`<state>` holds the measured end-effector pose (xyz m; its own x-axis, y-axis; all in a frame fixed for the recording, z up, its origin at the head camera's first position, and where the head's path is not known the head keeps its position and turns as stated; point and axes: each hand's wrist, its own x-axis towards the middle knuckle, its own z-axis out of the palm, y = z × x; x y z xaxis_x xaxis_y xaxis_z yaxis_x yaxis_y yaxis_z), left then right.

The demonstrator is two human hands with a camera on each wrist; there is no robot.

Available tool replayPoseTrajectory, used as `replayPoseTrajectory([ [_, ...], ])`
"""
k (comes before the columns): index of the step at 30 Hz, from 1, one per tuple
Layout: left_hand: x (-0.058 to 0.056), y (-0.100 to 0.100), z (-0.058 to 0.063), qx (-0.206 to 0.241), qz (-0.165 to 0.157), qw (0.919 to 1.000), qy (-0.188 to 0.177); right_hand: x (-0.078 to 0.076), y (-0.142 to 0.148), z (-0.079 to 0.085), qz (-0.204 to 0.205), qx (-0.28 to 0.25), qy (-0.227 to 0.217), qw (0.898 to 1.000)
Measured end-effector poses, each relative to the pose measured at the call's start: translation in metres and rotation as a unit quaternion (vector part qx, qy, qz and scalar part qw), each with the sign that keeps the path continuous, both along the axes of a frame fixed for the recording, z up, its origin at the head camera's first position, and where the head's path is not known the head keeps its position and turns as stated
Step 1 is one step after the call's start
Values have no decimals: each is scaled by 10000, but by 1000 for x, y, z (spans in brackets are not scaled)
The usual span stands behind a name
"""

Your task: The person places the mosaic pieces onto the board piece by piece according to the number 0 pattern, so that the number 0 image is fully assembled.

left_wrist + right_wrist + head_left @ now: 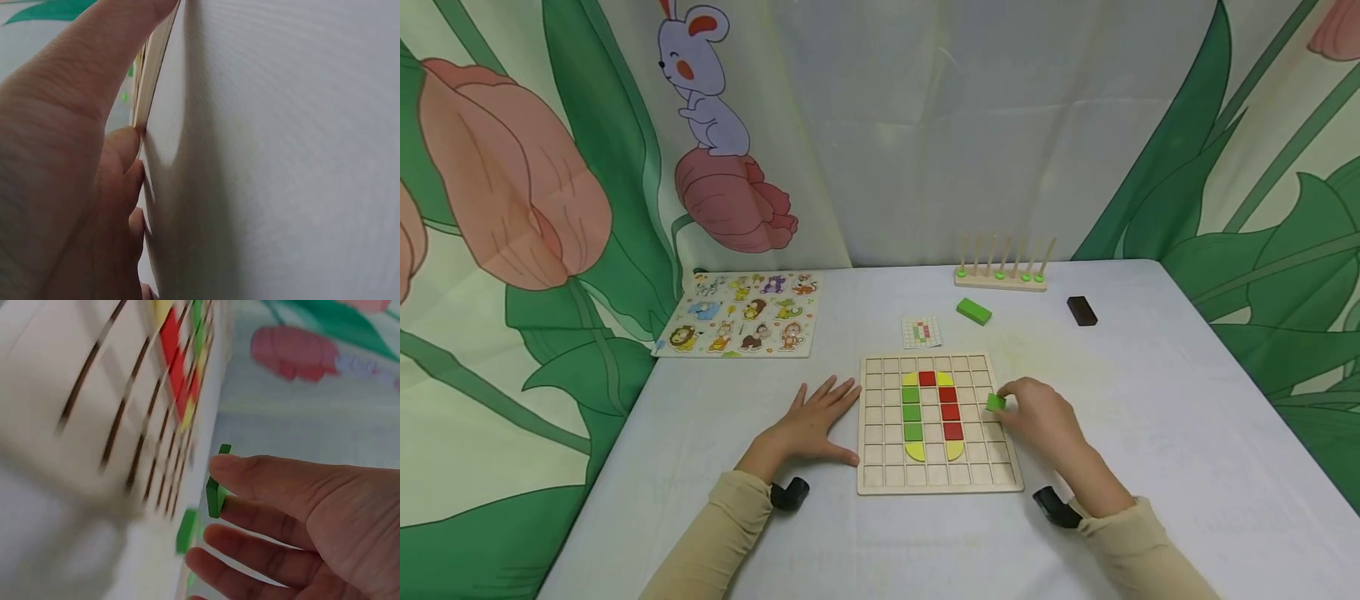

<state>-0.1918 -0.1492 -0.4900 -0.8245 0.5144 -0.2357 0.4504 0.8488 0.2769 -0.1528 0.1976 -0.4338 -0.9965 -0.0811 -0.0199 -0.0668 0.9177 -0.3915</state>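
Note:
A wooden grid board (pixel 936 479) lies on the table, carrying a ring of green, red and yellow tiles in its cells. Green square tiles (pixel 912 413) line the ring's left side and red ones (pixel 951 412) its right. My left hand (pixel 805 425) lies spread at the board's left edge, with thumb and fingertips touching the rim. Between thumb and index finger my right hand (pixel 1043 417) pinches a small green tile (pixel 995 402) over the board's right edge. In the right wrist view that green tile (pixel 214 494) shows edge-on, raised off the board.
Behind the board lie a small pattern card (pixel 921 332) and a green block (pixel 973 312). A peg stand (pixel 1000 282) with green pieces is at the back. An animal puzzle board (pixel 741 317) lies at back left, a black block (pixel 1082 311) at back right.

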Motion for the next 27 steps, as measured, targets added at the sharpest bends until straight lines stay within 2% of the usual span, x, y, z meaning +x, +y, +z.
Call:
replayPoseTrajectory([
  [5, 0, 0, 1, -11, -36, 10000, -7, 3, -43, 5, 774, 66, 165, 9968],
  [10, 1, 2, 5, 36, -40, 10000, -36, 9, -65, 1, 1395, 355, 187, 9894],
  [14, 0, 3, 6, 80, -47, 9999, -37, 11, -67, -7, 1646, 458, 319, 9848],
  [20, 0, 2, 5, -12, -33, 10000, -41, 15, -65, -18, 2067, 651, 739, 9734],
  [27, 1, 2, 6, 93, -68, 9999, -37, 17, -64, -24, 2152, 802, 956, 9686],
])
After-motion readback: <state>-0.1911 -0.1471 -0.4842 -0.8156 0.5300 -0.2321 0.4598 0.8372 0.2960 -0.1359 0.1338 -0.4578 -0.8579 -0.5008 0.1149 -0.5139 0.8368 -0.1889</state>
